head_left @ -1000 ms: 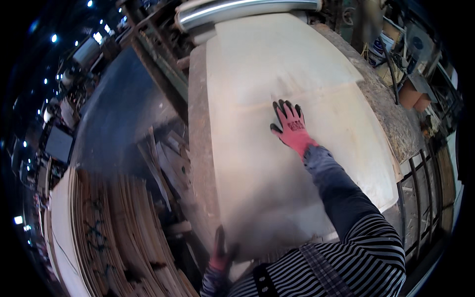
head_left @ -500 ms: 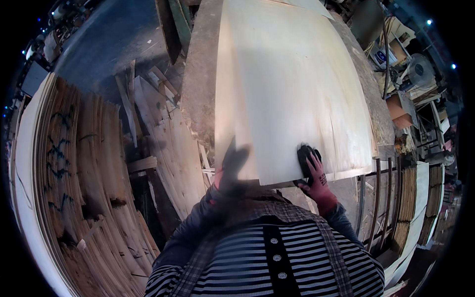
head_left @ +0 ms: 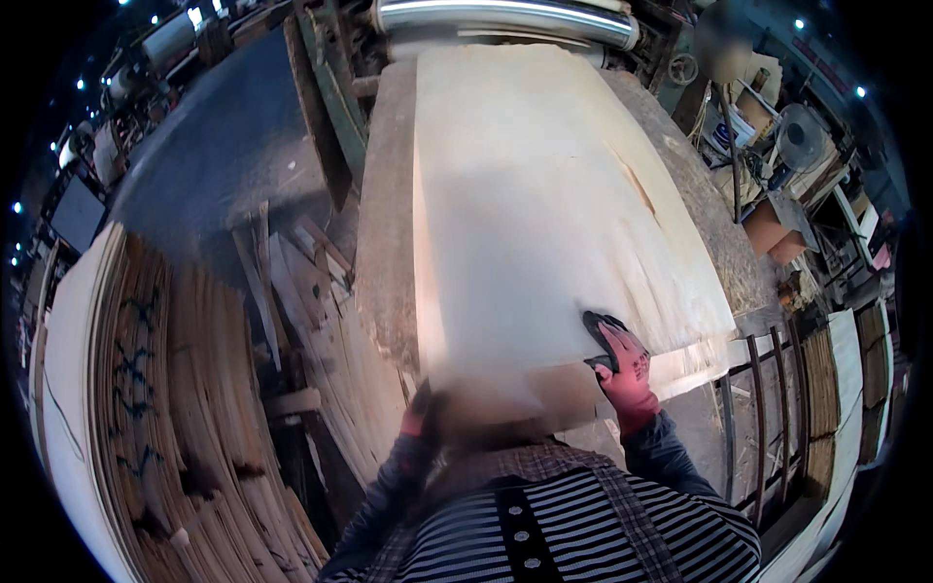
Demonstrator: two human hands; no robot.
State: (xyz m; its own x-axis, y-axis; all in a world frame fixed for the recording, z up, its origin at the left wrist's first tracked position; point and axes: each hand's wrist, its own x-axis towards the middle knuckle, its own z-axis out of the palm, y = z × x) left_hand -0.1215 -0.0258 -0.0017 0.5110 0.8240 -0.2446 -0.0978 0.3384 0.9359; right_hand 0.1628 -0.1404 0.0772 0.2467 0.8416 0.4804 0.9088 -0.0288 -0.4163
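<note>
A broad pale wood veneer sheet [head_left: 530,214] lies lengthwise on a worn table [head_left: 389,214], with a split in its right part. My right hand [head_left: 627,369], in a red glove with black palm and fingertips, grips the sheet's near edge, its fingers on top and the thumb at the edge. At the near left corner is my left hand [head_left: 418,413], also in a red and black glove. A blurred patch hides most of its fingers, so its hold cannot be made out. Between my hands the near edge is blurred too and looks bent up.
A shiny metal roller [head_left: 505,17] of a machine crosses the table's far end. Stacked veneer [head_left: 185,389] stands at left, beside loose wood strips [head_left: 326,311]. At right are metal bars [head_left: 763,418], more stacked sheets [head_left: 821,408], a cardboard box [head_left: 773,228] and a fan [head_left: 802,141].
The view has tilted up, bringing the roller and the sheet's far end into sight. My left hand has come back nearer my body; my right hand stays at the near edge.
</note>
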